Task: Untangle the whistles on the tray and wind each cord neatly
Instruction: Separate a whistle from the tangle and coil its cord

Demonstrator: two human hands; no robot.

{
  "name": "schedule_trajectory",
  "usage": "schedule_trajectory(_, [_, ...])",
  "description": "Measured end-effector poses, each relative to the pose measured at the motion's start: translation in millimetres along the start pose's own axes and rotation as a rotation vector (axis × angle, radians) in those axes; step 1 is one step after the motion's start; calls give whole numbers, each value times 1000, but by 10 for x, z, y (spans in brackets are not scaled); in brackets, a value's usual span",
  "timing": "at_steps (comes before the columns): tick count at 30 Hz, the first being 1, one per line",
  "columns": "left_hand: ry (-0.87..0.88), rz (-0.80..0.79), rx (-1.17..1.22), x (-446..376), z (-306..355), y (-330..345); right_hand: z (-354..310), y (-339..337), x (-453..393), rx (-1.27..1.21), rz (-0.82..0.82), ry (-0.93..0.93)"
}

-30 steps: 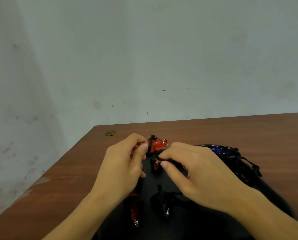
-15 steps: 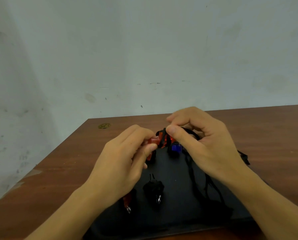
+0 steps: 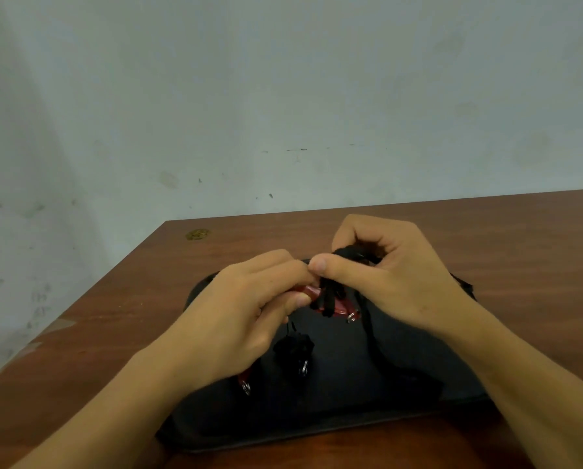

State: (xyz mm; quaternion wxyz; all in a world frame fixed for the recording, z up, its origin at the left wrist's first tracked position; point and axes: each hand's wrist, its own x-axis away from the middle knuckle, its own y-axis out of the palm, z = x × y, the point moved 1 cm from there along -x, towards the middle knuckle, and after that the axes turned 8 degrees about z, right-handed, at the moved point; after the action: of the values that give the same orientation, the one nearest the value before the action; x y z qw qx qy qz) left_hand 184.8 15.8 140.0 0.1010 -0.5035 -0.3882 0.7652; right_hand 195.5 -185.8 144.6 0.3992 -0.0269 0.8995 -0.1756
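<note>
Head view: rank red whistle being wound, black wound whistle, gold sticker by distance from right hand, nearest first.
1. Red whistle: just under the right hand, whose fingers pinch its cord.
2. Black whistle: on the tray, below and to the left.
3. Gold sticker: far-left table corner.

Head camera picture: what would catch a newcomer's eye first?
Two bare hands meet mid-picture: the left hand holds a red whistle, and the right hand pinches black cord wound round it. Below lies a black tray on a brown table.
</note>
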Motion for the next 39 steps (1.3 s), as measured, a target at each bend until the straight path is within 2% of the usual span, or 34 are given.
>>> schedule_trajectory(7, [-172,96,415,22,87,30,31,96,24,-274,-80,301])
schedule_trajectory(10, [-241,160,535,46,57,66,27,162,47,-322,-125,362])
schedule_trajectory(13, [-314,282,624,22,31,86,48,188,57,-273,-121,346])
schedule_trajectory(19, [-485,415,550,16,-90,96,5,251,93,43,-113,124])
schedule_trajectory(24, [-576,410,409,19,-104,100,-39,215,97,151,-127,88])
schedule_trajectory(32, [-459,263,90,50,-116,118,-4,56,83,152,3,38])
schedule_trajectory(39, [-346,109,193,57,-30,90,33,34,60,72,35,76])
